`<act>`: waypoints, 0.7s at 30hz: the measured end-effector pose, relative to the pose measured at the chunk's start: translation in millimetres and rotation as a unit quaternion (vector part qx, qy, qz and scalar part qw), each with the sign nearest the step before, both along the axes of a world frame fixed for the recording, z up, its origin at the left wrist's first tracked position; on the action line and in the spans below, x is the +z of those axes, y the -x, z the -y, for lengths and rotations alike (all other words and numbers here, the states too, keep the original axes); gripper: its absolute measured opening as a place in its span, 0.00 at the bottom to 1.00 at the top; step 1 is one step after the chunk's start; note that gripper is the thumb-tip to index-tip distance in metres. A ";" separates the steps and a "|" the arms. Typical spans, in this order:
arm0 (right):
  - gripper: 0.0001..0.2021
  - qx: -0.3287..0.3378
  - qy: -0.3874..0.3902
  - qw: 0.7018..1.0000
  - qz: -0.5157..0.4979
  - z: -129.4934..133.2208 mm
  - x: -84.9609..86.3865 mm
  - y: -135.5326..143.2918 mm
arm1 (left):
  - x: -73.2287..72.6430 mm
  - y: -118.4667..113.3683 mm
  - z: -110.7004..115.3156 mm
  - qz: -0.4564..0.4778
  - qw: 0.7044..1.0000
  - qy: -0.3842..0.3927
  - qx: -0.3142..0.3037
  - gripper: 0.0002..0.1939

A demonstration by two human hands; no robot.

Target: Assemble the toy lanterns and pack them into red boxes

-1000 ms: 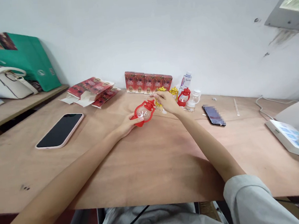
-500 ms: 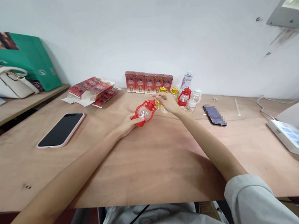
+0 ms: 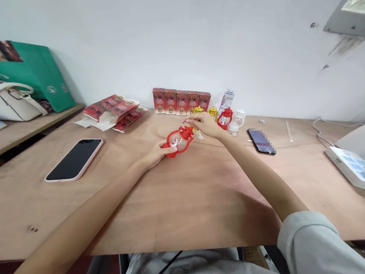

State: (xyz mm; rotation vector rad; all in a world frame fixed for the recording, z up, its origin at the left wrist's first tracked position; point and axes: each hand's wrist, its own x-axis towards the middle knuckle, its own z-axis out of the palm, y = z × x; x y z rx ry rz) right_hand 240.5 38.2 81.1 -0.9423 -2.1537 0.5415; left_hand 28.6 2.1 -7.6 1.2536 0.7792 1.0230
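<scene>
The grip of the left hand (image 3: 154,155) is wrapped around the bottom of a red lantern (image 3: 178,142). The lantern is in front of the person, over the counter (image 3: 176,206), and it leans so its top points to the right hand (image 3: 204,124). That hand's grip is narrow, with fingertips close together by the lantern's top (I cannot tell if they pinch something tiny). Behind the right hand are gold lanterns (image 3: 213,111), and next to them stand a second red lantern (image 3: 225,118) and a white lantern (image 3: 239,117). A bottle (image 3: 228,98) is behind those. Five red boxes (image 3: 181,101) stand in a row by the wall (image 3: 172,34). A pink-edged phone (image 3: 74,160) lies to the left, and a dark phone (image 3: 261,141) lies to the right.
</scene>
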 end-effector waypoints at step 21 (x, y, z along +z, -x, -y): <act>0.16 0.004 -0.021 0.999 -0.027 -0.2 -10.0 -9.1 | 3.8 -0.9 4.1 -0.009 1.000 -0.020 -0.013 0.26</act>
